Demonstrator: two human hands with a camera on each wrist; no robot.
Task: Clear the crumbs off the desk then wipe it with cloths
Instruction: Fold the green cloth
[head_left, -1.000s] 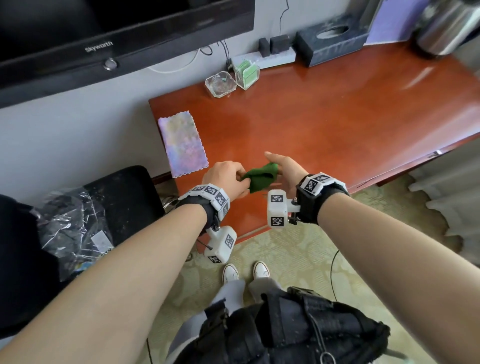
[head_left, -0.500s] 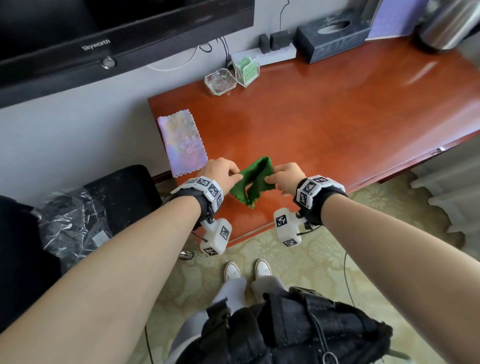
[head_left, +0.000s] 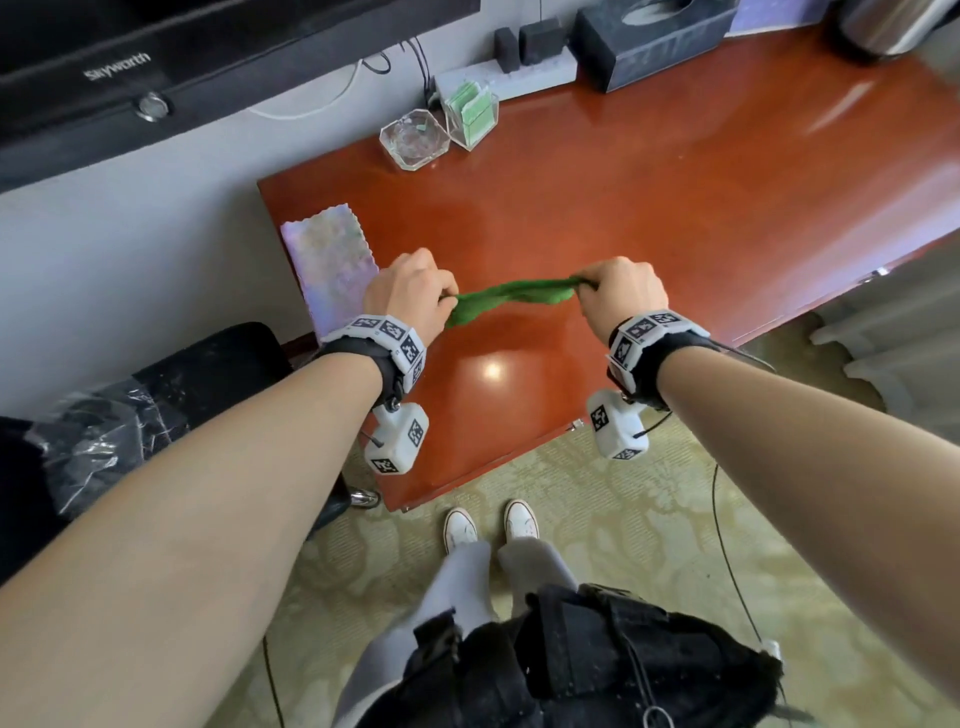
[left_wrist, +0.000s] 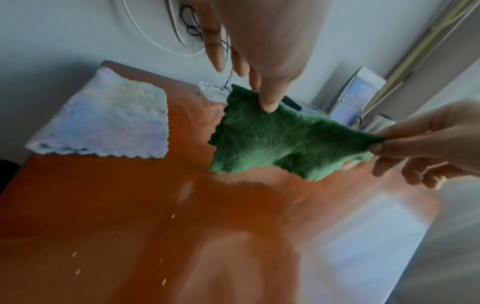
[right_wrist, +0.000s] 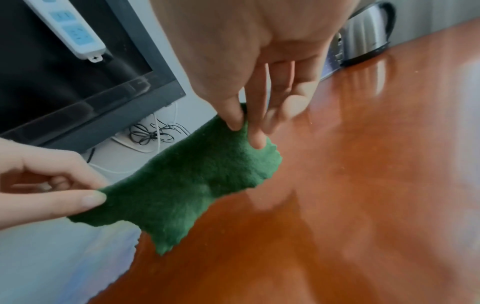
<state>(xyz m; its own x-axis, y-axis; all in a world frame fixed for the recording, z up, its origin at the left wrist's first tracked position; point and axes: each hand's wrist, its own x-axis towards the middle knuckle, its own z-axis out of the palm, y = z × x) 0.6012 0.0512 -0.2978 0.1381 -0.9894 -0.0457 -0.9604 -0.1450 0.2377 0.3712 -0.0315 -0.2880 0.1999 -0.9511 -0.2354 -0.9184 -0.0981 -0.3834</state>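
Observation:
A small green cloth (head_left: 509, 299) hangs stretched in the air just above the red-brown desk (head_left: 675, 208), near its front left corner. My left hand (head_left: 415, 291) pinches its left end and my right hand (head_left: 615, 291) pinches its right end. The left wrist view shows the green cloth (left_wrist: 280, 139) held by thumb and finger at both corners. A few pale crumbs (left_wrist: 172, 216) lie on the desk below it. A pastel cloth (head_left: 332, 265) lies flat at the desk's left edge, beside my left hand.
At the back of the desk stand a glass ashtray (head_left: 414, 139), a clear holder of green packets (head_left: 470, 111), a power strip (head_left: 519, 73), a dark tissue box (head_left: 654, 36) and a steel kettle (head_left: 893, 21). A black chair (head_left: 208, 374) stands left of the desk.
My hands have moved apart. The green cloth, bunched between them a second ago, is now pulled out lengthwise between the two pinches.

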